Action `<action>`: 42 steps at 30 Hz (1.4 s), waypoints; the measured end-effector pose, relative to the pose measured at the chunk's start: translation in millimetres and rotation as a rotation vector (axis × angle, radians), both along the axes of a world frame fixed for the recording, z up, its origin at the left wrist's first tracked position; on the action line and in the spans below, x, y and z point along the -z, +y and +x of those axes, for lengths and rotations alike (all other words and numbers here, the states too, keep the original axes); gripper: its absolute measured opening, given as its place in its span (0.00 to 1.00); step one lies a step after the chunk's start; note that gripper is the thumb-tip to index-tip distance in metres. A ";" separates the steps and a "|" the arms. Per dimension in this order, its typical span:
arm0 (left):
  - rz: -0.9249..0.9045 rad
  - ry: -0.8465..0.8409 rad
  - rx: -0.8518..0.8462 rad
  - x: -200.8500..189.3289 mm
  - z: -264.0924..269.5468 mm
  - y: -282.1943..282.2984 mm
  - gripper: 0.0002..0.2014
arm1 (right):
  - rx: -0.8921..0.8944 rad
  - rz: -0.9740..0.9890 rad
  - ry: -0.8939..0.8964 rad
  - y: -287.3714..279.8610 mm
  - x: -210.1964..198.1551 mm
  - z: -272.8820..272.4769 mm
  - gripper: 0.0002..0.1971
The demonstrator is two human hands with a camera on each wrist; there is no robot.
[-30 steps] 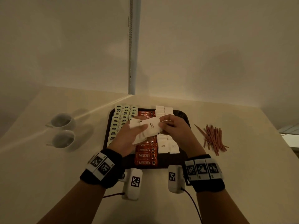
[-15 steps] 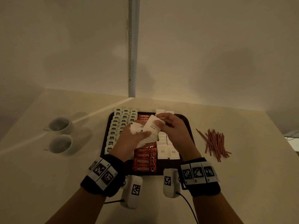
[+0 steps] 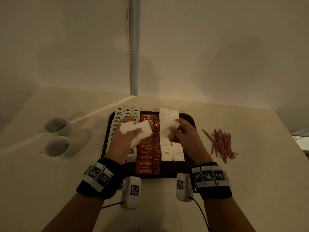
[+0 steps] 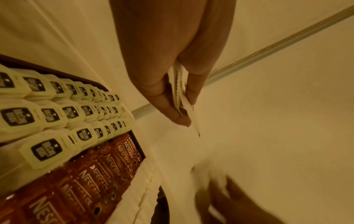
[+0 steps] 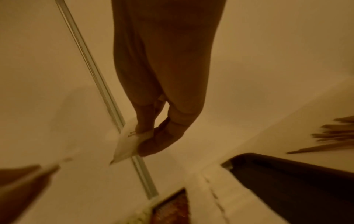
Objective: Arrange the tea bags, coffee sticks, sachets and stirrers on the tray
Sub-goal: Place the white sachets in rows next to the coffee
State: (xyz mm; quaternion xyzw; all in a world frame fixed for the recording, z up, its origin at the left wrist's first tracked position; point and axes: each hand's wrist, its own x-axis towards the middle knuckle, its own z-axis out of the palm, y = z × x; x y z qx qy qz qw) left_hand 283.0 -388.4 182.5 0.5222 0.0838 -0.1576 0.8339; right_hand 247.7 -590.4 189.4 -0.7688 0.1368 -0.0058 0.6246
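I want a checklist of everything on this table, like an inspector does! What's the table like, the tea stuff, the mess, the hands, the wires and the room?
Surface: pale table, dim warm light.
Job's things: dark tray holds rows of tea bags, Nescafe coffee sticks and white sugar sachets; stirrers lie in a loose pile off the tray, to its right.
Clutter: two white cups left of the tray.
Hands: left hand holds a stack of sachets; right hand pinches one sachet.
Cables: black cable from the right wrist camera.
Surroundings: plain wall with a metal strip.
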 end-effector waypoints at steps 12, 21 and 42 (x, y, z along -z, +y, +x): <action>-0.002 -0.008 -0.058 -1.8 6.6 9.0 0.18 | 0.034 -0.323 0.434 -21.2 100.3 -30.7 0.15; 0.011 0.076 -0.086 -2.3 8.2 10.4 0.14 | 0.126 -0.382 0.421 -7.5 112.1 -25.4 0.18; 0.290 -0.147 -0.075 -7.3 8.8 5.2 0.16 | -0.289 0.060 0.015 50.1 5.2 12.7 0.23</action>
